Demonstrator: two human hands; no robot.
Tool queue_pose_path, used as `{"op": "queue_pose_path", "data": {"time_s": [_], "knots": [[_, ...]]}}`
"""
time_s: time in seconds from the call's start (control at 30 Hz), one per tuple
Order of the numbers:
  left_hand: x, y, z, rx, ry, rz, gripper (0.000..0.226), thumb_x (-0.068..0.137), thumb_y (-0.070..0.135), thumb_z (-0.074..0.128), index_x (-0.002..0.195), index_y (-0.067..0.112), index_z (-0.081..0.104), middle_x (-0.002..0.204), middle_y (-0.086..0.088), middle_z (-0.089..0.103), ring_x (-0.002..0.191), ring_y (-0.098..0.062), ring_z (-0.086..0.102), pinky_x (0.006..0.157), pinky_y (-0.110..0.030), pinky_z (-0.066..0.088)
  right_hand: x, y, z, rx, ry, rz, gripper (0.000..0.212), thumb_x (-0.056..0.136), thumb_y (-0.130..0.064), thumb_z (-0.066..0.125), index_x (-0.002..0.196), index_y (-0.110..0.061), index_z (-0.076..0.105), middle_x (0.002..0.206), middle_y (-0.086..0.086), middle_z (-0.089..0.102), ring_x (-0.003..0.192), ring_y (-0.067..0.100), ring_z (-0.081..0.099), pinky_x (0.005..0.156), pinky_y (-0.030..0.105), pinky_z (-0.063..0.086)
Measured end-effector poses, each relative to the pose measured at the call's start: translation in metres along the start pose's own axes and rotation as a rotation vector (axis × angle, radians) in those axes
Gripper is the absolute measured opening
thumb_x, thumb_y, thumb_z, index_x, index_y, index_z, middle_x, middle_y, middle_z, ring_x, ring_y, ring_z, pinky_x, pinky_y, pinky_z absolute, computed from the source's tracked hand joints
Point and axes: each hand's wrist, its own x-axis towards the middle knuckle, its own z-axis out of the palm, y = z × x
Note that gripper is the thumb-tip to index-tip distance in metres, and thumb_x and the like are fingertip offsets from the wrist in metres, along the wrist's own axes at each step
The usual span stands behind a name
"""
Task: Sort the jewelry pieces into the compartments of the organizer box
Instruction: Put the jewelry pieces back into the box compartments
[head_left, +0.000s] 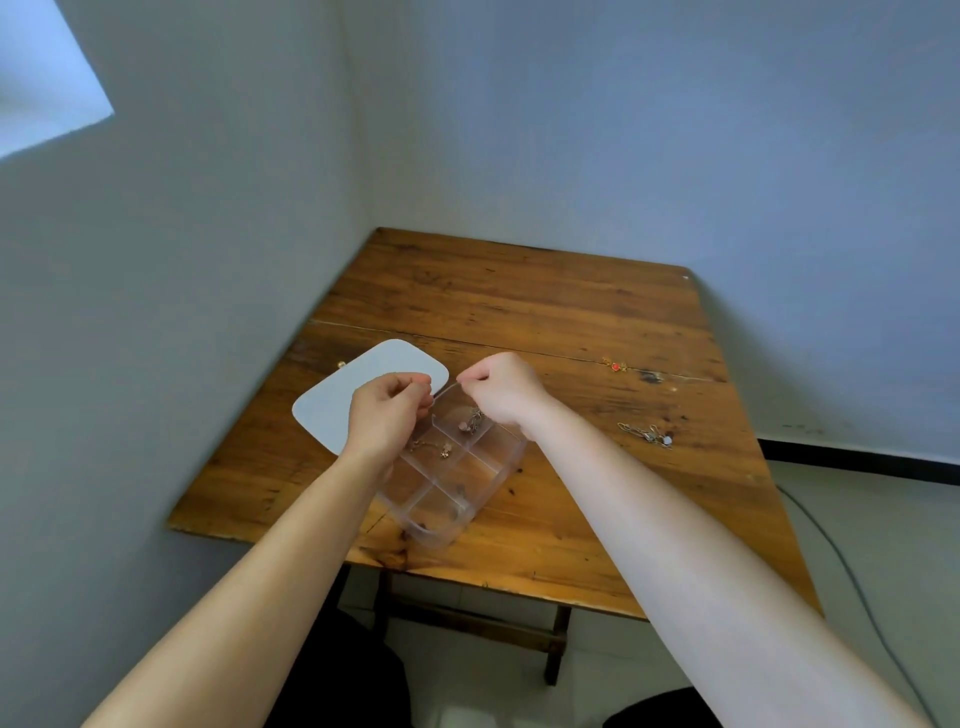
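Head camera: the clear organizer box (457, 467) sits on the wooden bench (519, 312), with small pieces already in some compartments. Above its far end, the left hand (387, 415) and right hand (501, 387) pinch their fingers together, maybe on a thin chain too fine to see. Next, lower it into a compartment. A red piece (615, 366) and a chain (647, 434) wait nearby. The white lid (337, 400) lies beside the box.

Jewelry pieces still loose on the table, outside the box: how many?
2: a red piece far right, a chain nearer on the right. A small gold item behind the lid may be a third.
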Motion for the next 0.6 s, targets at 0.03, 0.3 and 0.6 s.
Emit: {"op": "queue_pose_path", "data": {"time_s": [0.03, 0.3, 0.6], "knots": [[-0.002, 0.0, -0.001, 0.076, -0.024, 0.048, 0.012, 0.095, 0.02, 0.061, 0.096, 0.02, 0.073, 0.09, -0.001, 0.072, 0.086, -0.019, 0.069, 0.07, -0.029, 0.058, -0.001, 0.001, -0.004, 0.016, 0.024, -0.006, 0.032, 0.097, -0.012, 0.049, 0.115, -0.018, 0.075, 0.128, 0.002, 0.068, 0.104, 0.021, 0.064, 0.072, 0.025, 0.048], [-0.011, 0.004, -0.001, 0.724, -0.111, 0.391, 0.024, 0.093, 0.02, 0.06, 0.116, 0.016, 0.066, 0.093, -0.001, 0.073, 0.078, -0.013, 0.065, 0.067, -0.03, 0.057, -0.02, 0.047, -0.033, 0.055, 0.203, 0.016, 0.028, 0.098, -0.011, 0.052, 0.116, -0.021, 0.072, 0.125, 0.0, 0.068, 0.114, 0.017, 0.061, 0.095, 0.027, 0.045], [-0.011, 0.013, 0.044, 0.837, -0.18, 0.547, 0.028, 0.092, 0.022, 0.056, 0.115, 0.012, 0.067, 0.108, -0.008, 0.067, 0.087, -0.018, 0.058, 0.067, -0.028, 0.047, -0.056, 0.135, -0.058, -0.169, 0.448, 0.181, 0.032, 0.096, -0.02, 0.057, 0.127, -0.024, 0.062, 0.136, 0.007, 0.052, 0.124, 0.027, 0.05, 0.1, 0.041, 0.044]]}}
